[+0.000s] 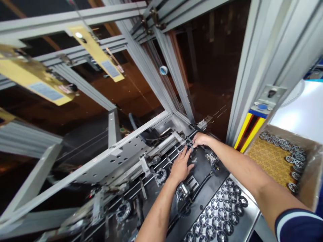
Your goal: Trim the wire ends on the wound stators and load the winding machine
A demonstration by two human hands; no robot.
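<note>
A small round wheel-like metal part [191, 148] sits at the far end of the machine's rail, partly hidden by my hands. My left hand [180, 165] lies over its near side, fingers stretched and thumb spread, the fingertips touching it. From the right, my right hand [200, 139] reaches in with curled fingers closed at the part's edge. Further down the same rail, another round part [161, 174] rests in a holder left of my left wrist. A third round part [123, 211] shows lower left, somewhat blurred.
Rows of spoked metal wheels [222, 213] lie on a metal tray [248, 220] at lower right. A cardboard box [315, 164] with more wheels stands further right. Small fixtures [185, 190] and black cables [202, 184] are on the dark plate. Aluminium frame posts [242, 77] surround the machine.
</note>
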